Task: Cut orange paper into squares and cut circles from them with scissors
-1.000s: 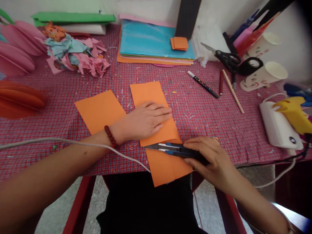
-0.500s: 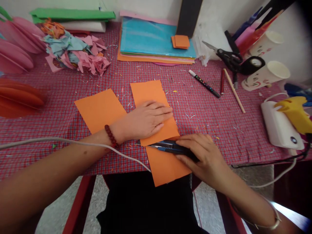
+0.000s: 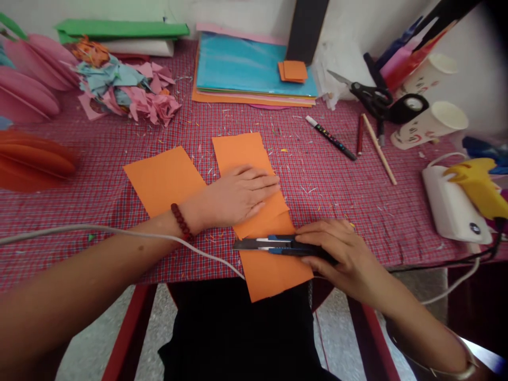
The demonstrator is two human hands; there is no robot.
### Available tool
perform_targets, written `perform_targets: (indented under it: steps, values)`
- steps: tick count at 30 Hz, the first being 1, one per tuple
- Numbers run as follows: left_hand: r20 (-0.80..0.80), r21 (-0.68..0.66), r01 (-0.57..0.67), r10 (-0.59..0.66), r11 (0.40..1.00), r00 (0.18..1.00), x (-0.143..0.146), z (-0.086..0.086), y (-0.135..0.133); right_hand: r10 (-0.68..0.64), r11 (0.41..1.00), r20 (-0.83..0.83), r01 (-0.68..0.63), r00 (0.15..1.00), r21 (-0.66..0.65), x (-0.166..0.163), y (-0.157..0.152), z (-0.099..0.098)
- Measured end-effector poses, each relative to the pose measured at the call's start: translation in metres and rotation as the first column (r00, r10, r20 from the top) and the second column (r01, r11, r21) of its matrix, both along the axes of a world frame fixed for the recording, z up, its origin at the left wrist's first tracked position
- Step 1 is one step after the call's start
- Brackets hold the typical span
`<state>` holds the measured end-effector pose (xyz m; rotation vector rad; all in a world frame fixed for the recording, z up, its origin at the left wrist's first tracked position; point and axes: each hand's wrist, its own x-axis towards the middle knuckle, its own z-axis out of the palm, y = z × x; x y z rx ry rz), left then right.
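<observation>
My left hand (image 3: 237,196) lies flat with fingers stretched out on a folded strip of orange paper (image 3: 242,153) in the middle of the red checked tablecloth (image 3: 325,180). My right hand (image 3: 341,254) is closed round a black and blue utility knife (image 3: 273,244). Its blade lies across the lower part of the orange paper (image 3: 273,272), which hangs over the table's front edge. A second orange sheet (image 3: 162,179) rests just left of my left wrist.
At the back lie a stack of coloured sheets (image 3: 246,69), pink and blue paper scraps (image 3: 127,92), scissors (image 3: 367,95), a marker (image 3: 331,138), a stick (image 3: 379,151) and paper cups (image 3: 431,124). A yellow glue gun (image 3: 478,185) sits at right. A grey cable (image 3: 119,232) crosses my left arm.
The knife slid left into the paper's fold half a second ago, then came back out to lie lower across the sheet. My left hand stayed pressed on the paper.
</observation>
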<state>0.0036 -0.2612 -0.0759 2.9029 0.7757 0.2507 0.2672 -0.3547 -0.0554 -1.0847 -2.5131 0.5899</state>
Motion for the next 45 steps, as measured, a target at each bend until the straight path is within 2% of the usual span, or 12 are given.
perform_targets:
  steps: [9,12,14,17,20,26,29,33,37,40,43,45]
  values:
    - [0.036,-0.015,-0.012,0.013,1.000,0.999,-0.003,0.004,0.001,0.063,0.997,-0.021,-0.063,0.998,-0.035,0.004,-0.005,0.015]
    - [0.172,-0.009,-0.177,0.176,0.984,0.969,-0.006,0.019,-0.010,-0.176,0.982,-0.066,0.180,0.982,0.054,0.034,-0.002,0.016]
    - [0.174,-0.027,-0.331,0.330,0.943,0.928,-0.003,0.031,-0.027,-0.357,0.921,-0.088,0.367,0.930,0.132,0.053,0.003,0.013]
    - [-0.022,-0.038,-0.425,0.424,0.904,0.905,0.008,0.042,-0.056,-0.500,0.836,-0.060,0.500,0.864,0.227,0.069,0.012,0.003]
    - [-0.179,-0.012,-0.460,0.450,0.888,0.875,0.022,0.043,-0.076,-0.532,0.823,0.027,0.509,0.846,0.251,0.072,0.019,-0.010]
    - [-0.252,0.035,-0.477,0.470,0.878,0.846,0.031,0.043,-0.073,-0.498,0.814,-0.038,0.482,0.867,0.326,0.057,0.015,-0.014]
    - [-0.241,0.090,-0.501,0.507,0.861,0.827,0.029,0.039,-0.070,-0.370,0.873,-0.152,0.399,0.916,0.281,0.036,0.003,-0.007]
    - [-0.211,0.153,-0.498,0.521,0.853,0.827,0.025,0.035,-0.067,-0.129,0.982,-0.143,0.146,0.981,0.120,-0.001,-0.008,0.002]
    - [-0.086,0.319,-0.416,0.463,0.852,0.882,-0.001,0.047,-0.055,0.000,1.000,-0.062,-0.001,0.998,-0.020,-0.025,-0.009,-0.001]
    - [0.055,0.504,-0.453,0.496,0.736,0.867,-0.046,0.061,-0.034,-0.002,1.000,-0.039,0.001,0.999,-0.022,-0.031,-0.006,-0.007]
    - [0.071,0.541,-0.531,0.594,0.652,0.801,-0.097,0.067,-0.007,-0.032,0.999,-0.024,0.032,0.999,-0.014,-0.032,-0.005,-0.013]
    - [0.020,0.483,-0.578,0.652,0.657,0.758,-0.122,0.066,0.010,-0.040,0.999,-0.007,0.040,0.999,-0.008,-0.033,-0.006,-0.014]
